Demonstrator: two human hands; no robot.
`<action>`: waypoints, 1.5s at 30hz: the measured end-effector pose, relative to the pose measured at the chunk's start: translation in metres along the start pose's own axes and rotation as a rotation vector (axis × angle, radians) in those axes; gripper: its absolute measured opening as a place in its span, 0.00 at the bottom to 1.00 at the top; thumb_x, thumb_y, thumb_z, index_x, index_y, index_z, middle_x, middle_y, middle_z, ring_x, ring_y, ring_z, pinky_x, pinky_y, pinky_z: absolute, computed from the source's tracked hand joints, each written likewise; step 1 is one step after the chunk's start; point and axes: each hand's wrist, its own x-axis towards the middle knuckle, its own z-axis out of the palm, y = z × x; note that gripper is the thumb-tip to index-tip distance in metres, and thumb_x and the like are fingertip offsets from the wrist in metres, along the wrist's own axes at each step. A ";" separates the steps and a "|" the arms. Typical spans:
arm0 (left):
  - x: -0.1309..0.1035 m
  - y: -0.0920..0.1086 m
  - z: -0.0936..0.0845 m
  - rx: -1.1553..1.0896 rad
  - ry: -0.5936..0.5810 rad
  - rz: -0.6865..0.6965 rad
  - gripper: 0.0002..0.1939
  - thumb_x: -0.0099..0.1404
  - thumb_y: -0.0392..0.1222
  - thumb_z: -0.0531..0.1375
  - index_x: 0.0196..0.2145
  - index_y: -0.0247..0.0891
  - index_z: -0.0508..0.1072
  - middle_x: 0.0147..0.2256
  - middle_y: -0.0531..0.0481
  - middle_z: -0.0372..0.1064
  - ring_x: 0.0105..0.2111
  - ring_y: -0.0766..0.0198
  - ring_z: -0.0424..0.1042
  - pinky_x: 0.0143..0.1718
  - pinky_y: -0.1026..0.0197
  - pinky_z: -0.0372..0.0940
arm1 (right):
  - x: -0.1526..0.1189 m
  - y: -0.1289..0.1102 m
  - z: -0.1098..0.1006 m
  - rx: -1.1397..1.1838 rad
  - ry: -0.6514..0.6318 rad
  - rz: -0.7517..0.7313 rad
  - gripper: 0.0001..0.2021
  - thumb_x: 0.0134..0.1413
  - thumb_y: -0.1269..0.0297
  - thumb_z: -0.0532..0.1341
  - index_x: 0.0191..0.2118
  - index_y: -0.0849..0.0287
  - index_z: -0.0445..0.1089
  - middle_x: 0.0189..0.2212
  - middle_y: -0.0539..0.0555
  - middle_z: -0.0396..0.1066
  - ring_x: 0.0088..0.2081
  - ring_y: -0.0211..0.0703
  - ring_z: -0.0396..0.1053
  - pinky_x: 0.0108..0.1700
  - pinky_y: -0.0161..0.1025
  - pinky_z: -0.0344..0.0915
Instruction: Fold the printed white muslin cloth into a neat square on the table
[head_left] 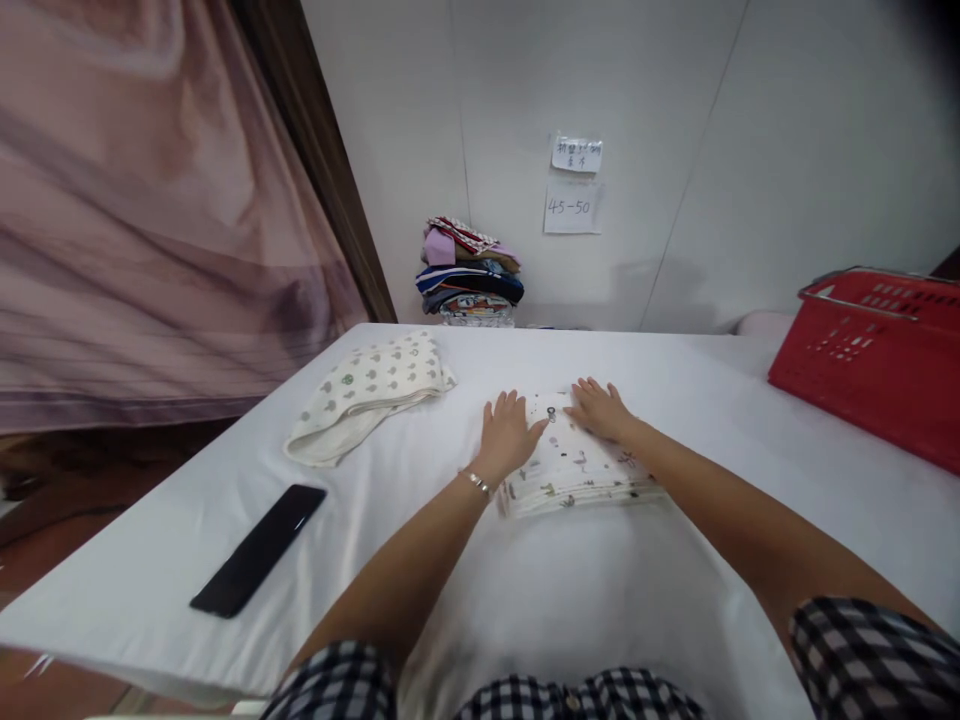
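Observation:
A white printed cloth (577, 465), folded into several layers, lies flat on the white-covered table (600, 590) in front of me. My left hand (508, 435) rests at its left edge, fingers stretched out and thumb reaching over the print. On the far right part of the same cloth lies my right hand (600, 408), palm down with the fingers spread. Neither hand grips anything. Farther left on the table is a second white cloth (382, 385) with a grey-green print, loosely folded.
A black phone (259, 550) lies at the left front of the table. A red plastic basket (870, 360) stands at the right. Behind the far edge rises a stack of folded fabrics (471, 275) against the wall. A pink curtain (165, 220) hangs at the left.

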 end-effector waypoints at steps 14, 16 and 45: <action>0.018 -0.024 0.042 0.010 -0.178 -0.193 0.40 0.65 0.64 0.42 0.67 0.38 0.47 0.69 0.47 0.31 0.67 0.45 0.39 0.64 0.42 0.41 | 0.016 0.025 0.015 0.100 -0.018 0.047 0.33 0.61 0.44 0.39 0.66 0.56 0.50 0.68 0.56 0.46 0.68 0.52 0.39 0.66 0.57 0.39; 0.018 -0.024 0.043 0.014 -0.181 -0.195 0.40 0.65 0.64 0.41 0.67 0.38 0.47 0.69 0.47 0.31 0.67 0.46 0.38 0.64 0.42 0.41 | 0.017 0.027 0.015 0.089 -0.005 0.080 0.34 0.61 0.44 0.39 0.67 0.57 0.48 0.68 0.56 0.44 0.68 0.52 0.37 0.65 0.59 0.39; 0.040 0.003 0.063 0.115 -0.192 0.130 0.41 0.65 0.68 0.39 0.67 0.41 0.50 0.68 0.47 0.40 0.68 0.50 0.36 0.66 0.41 0.33 | 0.003 0.040 0.025 0.149 0.015 -0.038 0.34 0.61 0.43 0.41 0.68 0.53 0.48 0.69 0.55 0.41 0.69 0.51 0.35 0.66 0.58 0.34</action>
